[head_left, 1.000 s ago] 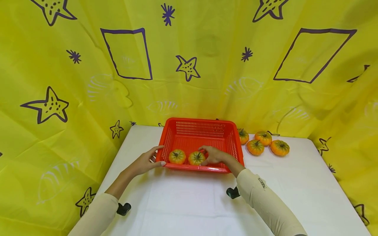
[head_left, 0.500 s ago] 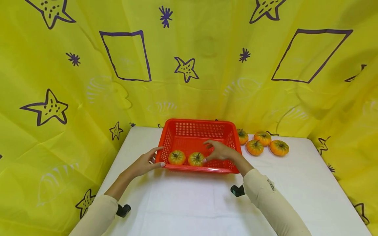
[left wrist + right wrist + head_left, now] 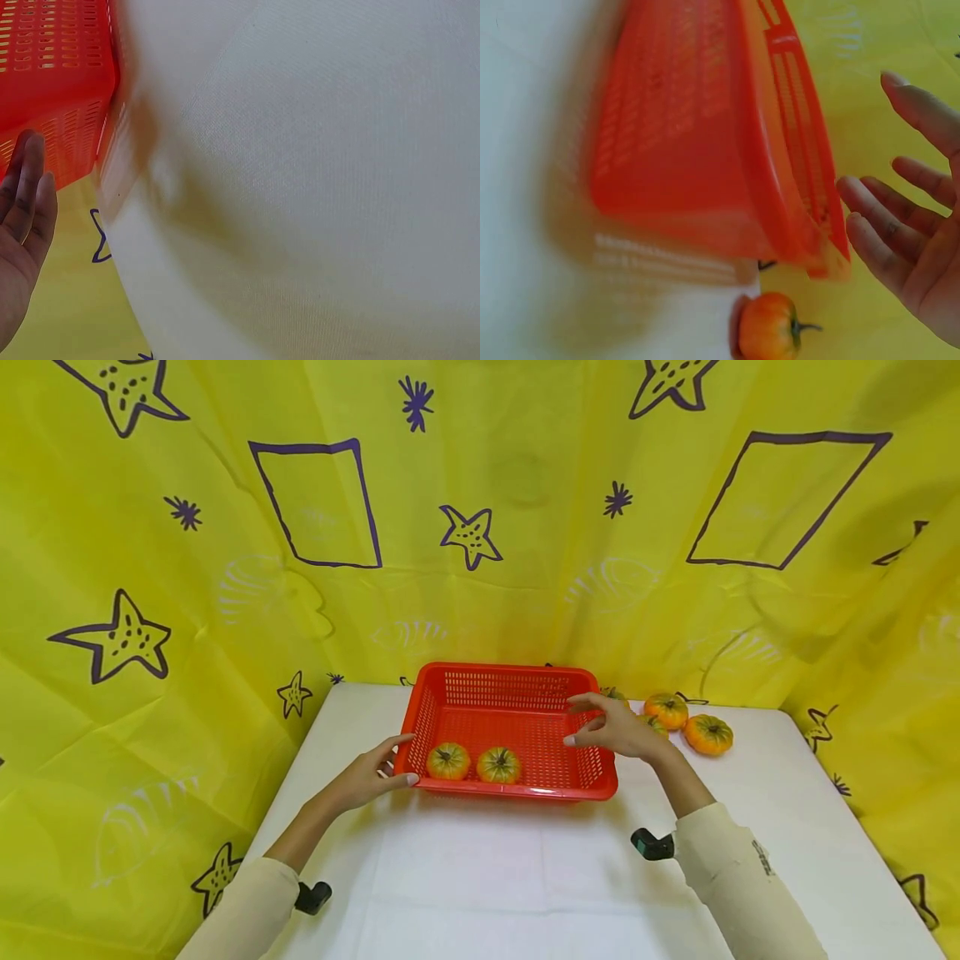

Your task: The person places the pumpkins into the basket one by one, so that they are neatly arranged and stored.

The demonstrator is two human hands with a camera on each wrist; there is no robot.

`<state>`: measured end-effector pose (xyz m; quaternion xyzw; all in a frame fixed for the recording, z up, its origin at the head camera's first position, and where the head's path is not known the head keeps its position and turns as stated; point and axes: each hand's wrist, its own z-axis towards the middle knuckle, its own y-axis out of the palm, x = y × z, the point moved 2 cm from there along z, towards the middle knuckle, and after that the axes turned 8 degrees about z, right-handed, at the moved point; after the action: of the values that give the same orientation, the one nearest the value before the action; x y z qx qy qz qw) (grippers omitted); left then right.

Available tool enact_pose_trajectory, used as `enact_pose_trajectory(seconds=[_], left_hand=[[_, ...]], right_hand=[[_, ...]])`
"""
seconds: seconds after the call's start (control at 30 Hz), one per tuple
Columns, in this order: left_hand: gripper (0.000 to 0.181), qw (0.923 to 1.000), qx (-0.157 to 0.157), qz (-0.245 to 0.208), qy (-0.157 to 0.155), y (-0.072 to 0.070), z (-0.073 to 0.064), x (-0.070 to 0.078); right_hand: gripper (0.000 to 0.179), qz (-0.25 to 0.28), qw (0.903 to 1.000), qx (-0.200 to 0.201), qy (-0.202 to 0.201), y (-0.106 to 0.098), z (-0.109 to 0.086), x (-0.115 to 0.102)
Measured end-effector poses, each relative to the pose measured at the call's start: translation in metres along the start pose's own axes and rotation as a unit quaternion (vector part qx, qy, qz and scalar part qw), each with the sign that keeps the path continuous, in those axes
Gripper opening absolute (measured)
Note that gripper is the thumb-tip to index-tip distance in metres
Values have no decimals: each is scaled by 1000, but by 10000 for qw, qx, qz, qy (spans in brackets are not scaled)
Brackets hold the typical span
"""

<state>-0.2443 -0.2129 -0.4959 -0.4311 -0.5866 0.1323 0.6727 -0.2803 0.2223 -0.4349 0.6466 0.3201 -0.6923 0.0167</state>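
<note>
Left hand (image 3: 369,777): yours, fingers spread, touching red basket (image 3: 517,788).
Right hand (image 3: 618,727): fingers loosely parted, empty, at basket's right side.
Pumpkins (image 3: 498,766): two in basket, between your hands.

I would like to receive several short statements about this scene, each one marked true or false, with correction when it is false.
1. Two round, ribbed, orange-and-green pumpkins lie inside the rectangular red plastic basket. True.
2. The bare right hand's grip holds a pumpkin. False: it holds nothing.
3. The bare left hand's grip touches the basket at its left end. True.
4. The basket is upside down. False: its open top faces up.
5. More pumpkins lie on the white table cloth, right of the basket. True.
6. The backdrop is plain blue. False: it is yellow with dark drawings.
</note>
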Motion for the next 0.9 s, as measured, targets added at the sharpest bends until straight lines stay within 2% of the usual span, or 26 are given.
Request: enact_pose_trajectory(seconds=[0.2, 0.43, 0.67, 0.9], left_hand=[[77, 9999, -7, -47, -99, 1, 0, 0], [78, 9999, -42, -39, -127, -1, 0, 1], [77, 9999, 4, -62, -109, 0, -1, 2], [76, 9999, -2, -45, -108, 0, -1, 2]], right_hand=[[68, -37, 9996, 276, -7, -27, -25, 6], [59, -53, 9976, 681, 116, -52, -50, 24], [55, -389, 9940, 947, 379, -71, -63, 43], [60, -527, 9905, 1100, 629, -78, -70, 62]])
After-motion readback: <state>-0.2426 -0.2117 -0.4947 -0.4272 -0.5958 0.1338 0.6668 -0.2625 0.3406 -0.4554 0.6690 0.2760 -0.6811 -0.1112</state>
